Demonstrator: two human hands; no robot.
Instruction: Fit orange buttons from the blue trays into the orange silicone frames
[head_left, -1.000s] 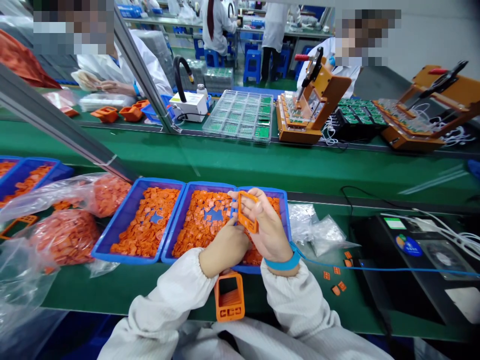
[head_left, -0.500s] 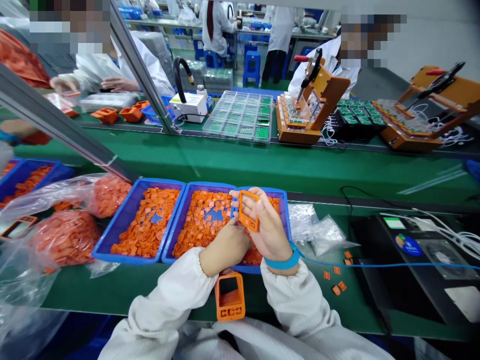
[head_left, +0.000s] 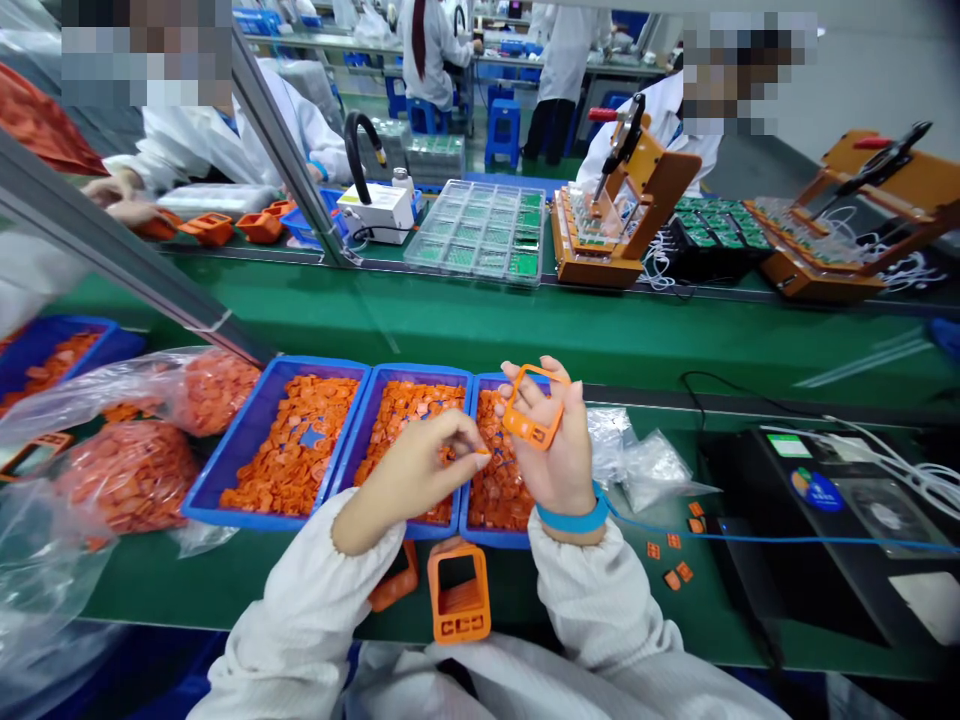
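- Looking down close to me, I see an orange case (head_left: pixel 459 592) lying flat on the green table (head_left: pixel 225 580), between my two white sleeves.
- My left hand (head_left: pixel 416 460) hangs over the blue tray (head_left: pixel 420 371) of small orange bits. Its thumb and first finger are pressed tip to tip. I cannot tell if a bit sits between them.
- My right hand (head_left: pixel 559 455) holds the orange frame (head_left: pixel 534 408) up in its fingertips, tilted, with the other fingers a little spread. The frame is near my left fingertips, not touching.
- I think this step is getting a bit to the frame. Next I need a steady frame and a tight pinch.
- Far off are a clear tray (head_left: pixel 484 230) of green boards and an orange press (head_left: pixel 622 210).
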